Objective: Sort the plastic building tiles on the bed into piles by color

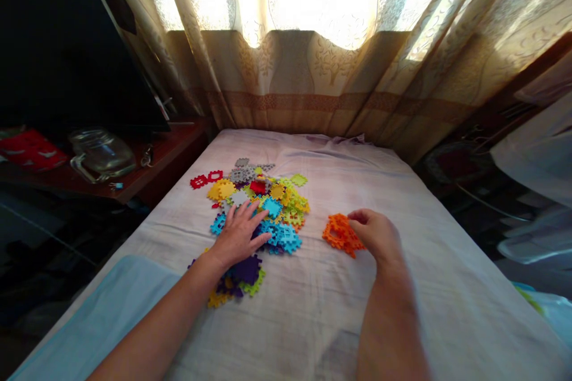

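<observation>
A heap of toothed interlocking plastic building tiles (279, 232) in blue, yellow, green, grey, red and purple lies on the bed. My left hand (241, 232) rests over the heap, palm down, its fingers spread among blue and white tiles. Purple tiles (246, 271) show just below that wrist. To the right, apart from the heap, sits a small pile of orange tiles (340, 234). My right hand (375, 235) is at its right side, thumb and fingers pinched on an orange tile; the fingers partly hide what they grip.
A pale sheet (313, 315) covers the bed, with a light blue cloth (120, 292) at its left edge. A glass jug (102, 152) lies on a brown table (179, 146) beside a dark screen (67, 53). Curtains (290, 71) hang behind.
</observation>
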